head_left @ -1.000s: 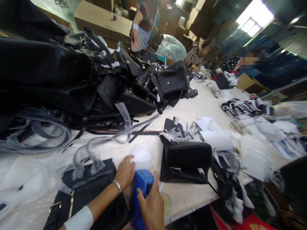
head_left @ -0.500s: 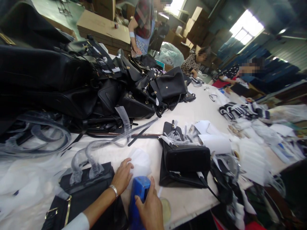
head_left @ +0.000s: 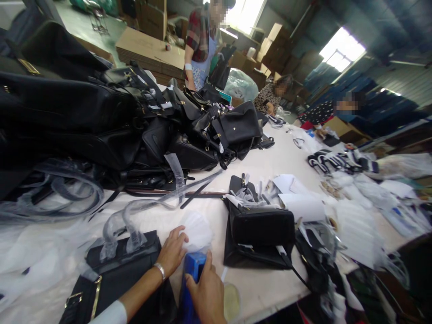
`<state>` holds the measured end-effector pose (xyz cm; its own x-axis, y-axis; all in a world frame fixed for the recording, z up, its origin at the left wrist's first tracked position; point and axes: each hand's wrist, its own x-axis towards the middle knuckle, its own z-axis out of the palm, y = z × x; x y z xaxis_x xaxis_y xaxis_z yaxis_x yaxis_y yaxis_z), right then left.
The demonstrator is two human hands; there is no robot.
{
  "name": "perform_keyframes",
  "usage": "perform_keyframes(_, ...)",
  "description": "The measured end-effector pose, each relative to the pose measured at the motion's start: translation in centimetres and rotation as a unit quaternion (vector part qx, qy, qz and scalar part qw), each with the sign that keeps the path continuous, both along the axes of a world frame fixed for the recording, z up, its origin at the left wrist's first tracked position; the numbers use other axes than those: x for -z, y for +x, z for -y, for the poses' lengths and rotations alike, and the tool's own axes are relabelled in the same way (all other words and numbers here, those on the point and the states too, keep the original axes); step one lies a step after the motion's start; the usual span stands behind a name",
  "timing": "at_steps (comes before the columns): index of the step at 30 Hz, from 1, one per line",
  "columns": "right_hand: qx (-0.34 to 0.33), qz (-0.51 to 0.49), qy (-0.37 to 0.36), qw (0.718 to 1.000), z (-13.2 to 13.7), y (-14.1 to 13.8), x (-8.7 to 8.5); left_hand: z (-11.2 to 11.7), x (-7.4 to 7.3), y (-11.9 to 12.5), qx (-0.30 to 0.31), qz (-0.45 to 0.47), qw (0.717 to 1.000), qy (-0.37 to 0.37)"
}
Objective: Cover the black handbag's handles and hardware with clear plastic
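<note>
My left hand (head_left: 171, 253), a metal watch on its wrist, reaches over a black handbag (head_left: 124, 272). Its fingers are apart and rest at the edge of a crumpled white sheet (head_left: 195, 231). Close beside it, my right hand (head_left: 208, 291) is wrapped around a blue tape dispenser (head_left: 189, 285), whose lower part runs out of view. The handbag's handles (head_left: 123, 231) are wrapped in clear plastic. A round yellowish tape roll (head_left: 231, 300) lies right of my right hand. Another black bag (head_left: 263, 229) lies farther right, its base facing me.
Black bags (head_left: 189, 144) are heaped at the back left. Clear plastic strips (head_left: 162, 197) cross the table (head_left: 270, 157). White wrapping (head_left: 37, 261) lies at left, more plastic and papers (head_left: 300, 206) at right. Several co-workers (head_left: 199, 49) are beyond the table, near cardboard stacks (head_left: 148, 47).
The view has shifted slightly, so most things sit a little lower. My hands stay by the white sheet and the dispenser. A co-worker at the back has changed posture.
</note>
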<state>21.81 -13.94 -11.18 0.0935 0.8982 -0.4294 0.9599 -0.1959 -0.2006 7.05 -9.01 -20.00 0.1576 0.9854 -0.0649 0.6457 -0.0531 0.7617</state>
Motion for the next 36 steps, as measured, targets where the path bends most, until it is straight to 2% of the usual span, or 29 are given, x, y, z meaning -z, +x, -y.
perform_keyframes(5, 0.001, 0.007, 0.008, 1.0, 0.1, -0.3, 0.3, -0.5, 0.1, 0.7, -0.02, 0.008, 1.0, 0.001)
perform_keyframes(9, -0.044, -0.045, -0.01, 0.998, -0.8, 1.1, 0.0, -0.2, 0.0, -0.3, -0.014, 0.047, 0.999, -0.004)
perform_keyframes(12, -0.064, -0.119, 0.015, 0.991, -4.5, 3.4, -1.0, 0.2, -0.4, -1.5, -0.028, 0.074, 0.997, -0.013)
perform_keyframes(16, -0.049, -0.157, 0.164, 0.973, -12.5, 4.4, -1.6, 0.2, -0.7, -2.1, -0.086, 0.083, 0.992, -0.033)
perform_keyframes(18, -0.083, -0.164, 0.176, 0.967, -15.8, 3.6, -1.2, -0.1, -0.6, -2.0, -0.103, 0.089, 0.99, -0.041)
perform_keyframes(20, -0.13, -0.182, 0.149, 0.963, -17.7, 2.6, -0.5, -0.4, -0.4, -1.9, -0.108, 0.093, 0.989, -0.043)
perform_keyframes(24, -0.171, -0.213, 0.113, 0.955, -17.7, 1.4, 0.8, -0.8, 0.0, -2.1, -0.12, 0.096, 0.987, -0.046)
perform_keyframes(29, -0.157, -0.221, 0.084, 0.959, -16.7, 1.9, 2.5, -1.7, 0.0, -2.4, -0.137, 0.097, 0.984, -0.058)
perform_keyframes(33, -0.143, -0.21, 0.057, 0.965, -17.6, 2.1, 4.1, -3.5, 0.4, -1.9, -0.128, 0.09, 0.986, -0.048)
perform_keyframes(36, -0.137, -0.209, 0.034, 0.968, -18.5, 2.2, 5.1, -4.6, 1.2, -1.4, -0.117, 0.065, 0.988, -0.072)
